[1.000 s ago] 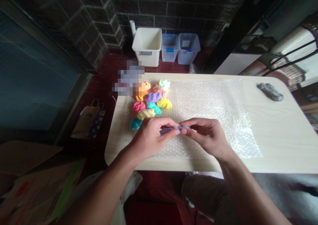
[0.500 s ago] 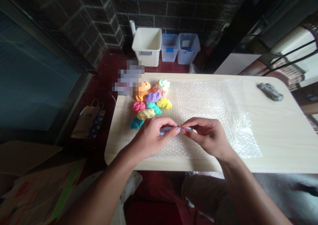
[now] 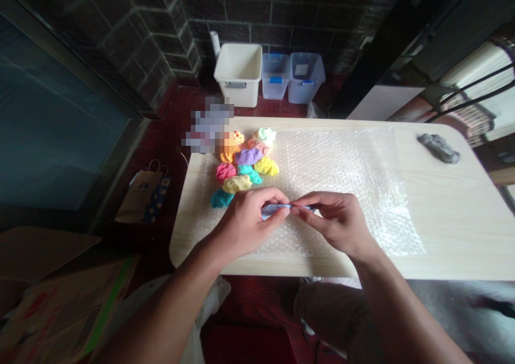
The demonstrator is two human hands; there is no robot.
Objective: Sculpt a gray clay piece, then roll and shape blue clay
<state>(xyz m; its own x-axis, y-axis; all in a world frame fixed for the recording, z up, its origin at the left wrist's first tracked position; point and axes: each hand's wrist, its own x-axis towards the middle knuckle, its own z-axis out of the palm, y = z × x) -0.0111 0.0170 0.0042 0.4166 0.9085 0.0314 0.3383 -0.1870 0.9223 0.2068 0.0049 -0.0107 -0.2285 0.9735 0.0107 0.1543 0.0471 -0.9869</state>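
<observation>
Both my hands pinch a thin light-blue strip of clay (image 3: 277, 208) just above the sheet of bubble wrap (image 3: 346, 171). My left hand (image 3: 245, 222) grips its left end between thumb and fingers. My right hand (image 3: 336, 219) holds the right end with its fingertips. Most of the strip is hidden between the fingers. Just beyond my left hand lie several small clay lumps (image 3: 245, 163) in pink, yellow, teal, purple and orange.
The bubble wrap covers a pale wooden table (image 3: 450, 219). A grey clay lump (image 3: 438, 148) lies at the far right corner. A white bin (image 3: 238, 73) and two clear boxes (image 3: 293, 76) stand on the floor behind, a paper bag (image 3: 144, 195) to the left.
The fingertips have shifted slightly closer together on the blue strip; the hands stay in the same spot.
</observation>
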